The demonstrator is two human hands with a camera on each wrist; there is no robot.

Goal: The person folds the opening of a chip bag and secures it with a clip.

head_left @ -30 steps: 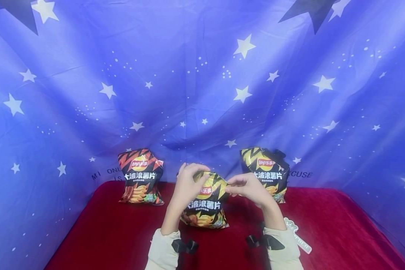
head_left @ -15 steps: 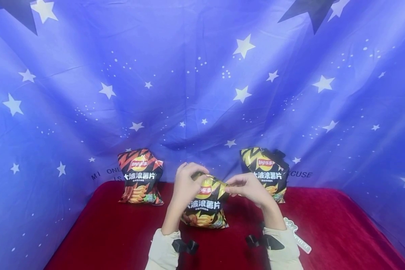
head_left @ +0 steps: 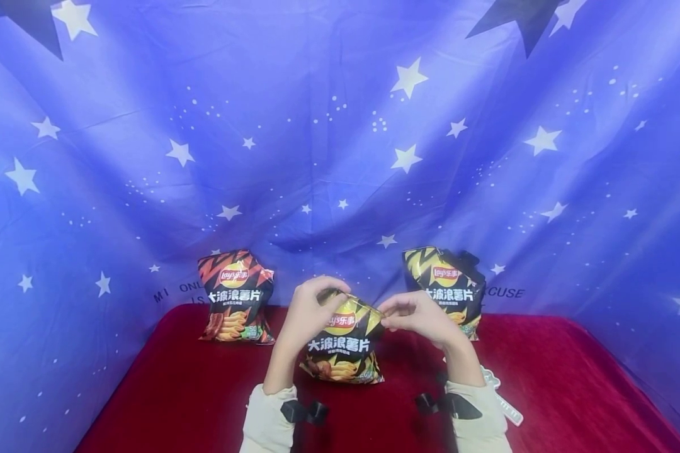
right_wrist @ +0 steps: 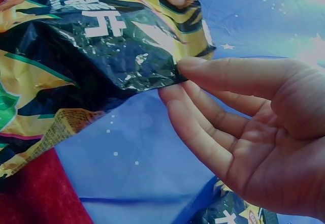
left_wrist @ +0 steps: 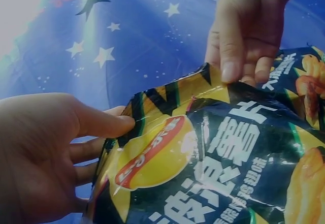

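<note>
A black and yellow bag of potato chips stands upright on the red cloth, between both hands. My left hand pinches its upper left corner, thumb on the printed front and fingers behind, as the left wrist view shows with that hand. At the upper right corner, my right hand pinches the edge between thumb and fingertips; the right wrist view shows this hand from its palm side. The bag's top edge stretches between the two grips. Its back is hidden.
A red and black chip bag stands at the back left. Behind my right hand is another yellow and black bag with a black clip at its top. A whitish flat stick-like object lies beside the right sleeve.
My left hand has shifted slightly left and down, and the right hand slightly right. The bag's top, folded forward half a second ago, is now spread flatter, showing more of its left front.
</note>
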